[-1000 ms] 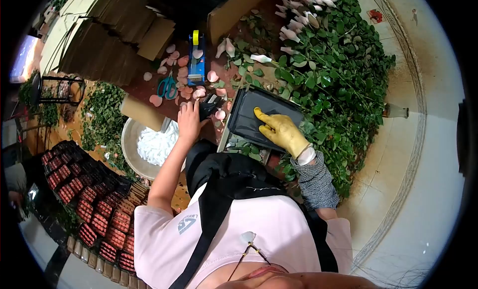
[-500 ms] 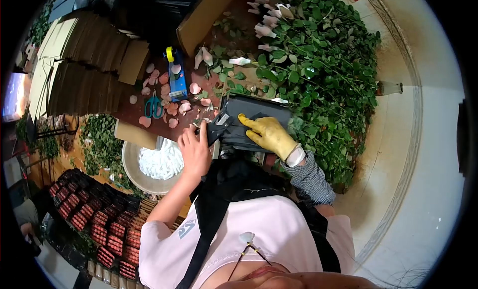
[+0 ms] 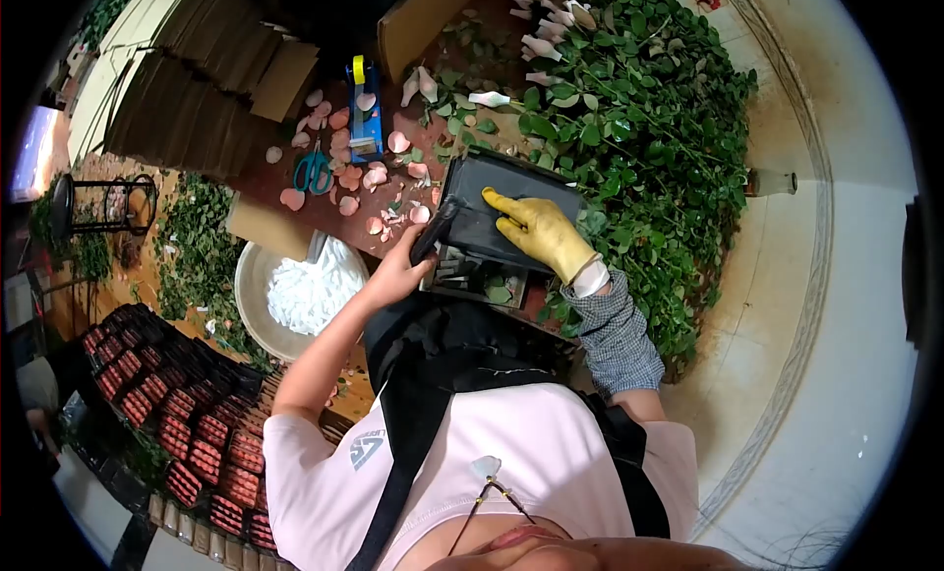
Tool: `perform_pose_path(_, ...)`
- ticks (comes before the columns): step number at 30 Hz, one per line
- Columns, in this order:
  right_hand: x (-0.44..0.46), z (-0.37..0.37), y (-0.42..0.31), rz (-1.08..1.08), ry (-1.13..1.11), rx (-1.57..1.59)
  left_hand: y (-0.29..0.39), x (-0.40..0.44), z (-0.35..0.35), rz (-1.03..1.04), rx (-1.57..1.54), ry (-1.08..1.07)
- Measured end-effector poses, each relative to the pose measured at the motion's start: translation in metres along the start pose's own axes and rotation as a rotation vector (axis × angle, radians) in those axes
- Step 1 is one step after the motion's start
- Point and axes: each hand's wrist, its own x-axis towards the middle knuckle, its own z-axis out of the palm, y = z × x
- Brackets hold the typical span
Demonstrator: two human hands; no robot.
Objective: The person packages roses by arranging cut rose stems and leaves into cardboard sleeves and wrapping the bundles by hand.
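My left hand (image 3: 398, 271), bare, is closed around a black hand tool (image 3: 434, 231) that looks like a stapler; it sits at the left edge of a black sheet. My right hand (image 3: 539, 235), in a yellow glove, lies on the black sheet (image 3: 472, 202) with index finger stretched out, thumb hidden or tucked beside it. The sheet rests on a shallow framed box. Below the sheet, the box's open part (image 3: 482, 276) shows small grey pieces and a leaf.
Leafy rose stems (image 3: 649, 168) with pale-wrapped heads (image 3: 541, 48) heap to the right. Left are a blue tape dispenser (image 3: 365, 119), teal scissors (image 3: 314, 173), pink petals (image 3: 292, 199), stacked cardboard (image 3: 187, 109) and a bowl of white pieces (image 3: 258, 320). A glass bottle (image 3: 772, 182) lies far right.
My left hand has drawn down and toward me with the black tool turned more upright, its metal end no longer visible. My right hand has shifted slightly right. The box below the sheet shows more.
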Motion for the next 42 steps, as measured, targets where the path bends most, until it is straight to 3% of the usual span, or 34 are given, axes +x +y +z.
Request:
perform_pose_path(1, 0.000, -0.001, -0.006, -0.005, 0.013, 0.006, -0.008, -0.010, 0.002, -0.021, -0.147, -0.018)
perform_pose_path(3, 0.001, -0.006, -0.011, 0.073, -0.081, -0.034, -0.017, -0.041, 0.012, -0.110, -0.067, 0.237)
perform_pose_path(4, 0.001, -0.005, -0.009, 0.072, -0.079, -0.021, -0.012, -0.051, 0.011, 0.048, 0.228, 0.400)
perform_pose_path(5, 0.001, -0.003, -0.007, 0.069, -0.079, -0.009, -0.005, -0.065, 0.003, -0.011, 0.458, 0.385)
perform_pose_path(8, 0.001, 0.003, 0.002, 0.013, -0.052, 0.005, 0.003, -0.070, -0.012, 0.174, 1.173, 0.344)
perform_pose_path(15, -0.001, 0.004, -0.002, -0.081, 0.038, -0.050, 0.002, -0.015, -0.047, 0.575, 1.243, 0.057)
perform_pose_path(19, 0.001, -0.006, -0.016, 0.013, -0.027, -0.070, -0.024, -0.003, -0.050, 0.440, 1.260, 0.001)
perform_pose_path(22, 0.002, -0.004, -0.012, -0.032, -0.004, -0.066, -0.024, 0.002, -0.056, 0.322, 1.318, -0.078)
perform_pose_path(25, 0.002, -0.004, -0.012, -0.012, 0.006, -0.038, -0.002, 0.014, -0.077, 0.472, 1.143, -0.120)
perform_pose_path(27, 0.002, -0.004, -0.013, -0.007, 0.020, -0.045, 0.015, 0.017, -0.092, 0.693, 1.085, 0.056)
perform_pose_path(28, 0.003, -0.007, -0.017, 0.035, -0.003, -0.038, -0.001, 0.018, -0.093, 0.394, 0.855, -0.048)
perform_pose_path(29, 0.005, -0.008, -0.019, 0.075, -0.026, -0.029, -0.016, 0.021, -0.087, 0.149, 0.568, 0.006)
perform_pose_path(31, 0.007, -0.008, -0.021, 0.041, 0.028, -0.002, -0.018, 0.038, -0.078, -0.349, -0.192, -0.098)
perform_pose_path(32, 0.008, -0.011, -0.024, 0.062, 0.000, -0.008, -0.018, 0.052, -0.078, -0.501, -0.244, -0.202)
perform_pose_path(33, 0.009, -0.013, -0.024, 0.086, -0.025, -0.016, -0.007, 0.067, -0.074, -0.557, -0.210, -0.250)
perform_pose_path(35, 0.007, -0.008, -0.019, 0.062, 0.003, -0.013, 0.025, 0.095, -0.069, -0.812, -0.498, -0.353)
perform_pose_path(36, 0.007, -0.009, -0.019, 0.067, -0.001, -0.018, 0.027, 0.111, -0.069, -0.808, -0.623, -0.457)
perform_pose_path(39, 0.009, -0.011, -0.021, 0.061, 0.029, 0.006, 0.030, 0.157, -0.084, -0.842, -0.587, -0.634)
perform_pose_path(42, 0.010, -0.012, -0.024, 0.099, 0.027, 0.012, 0.031, 0.168, -0.081, -0.863, -0.520, -0.628)
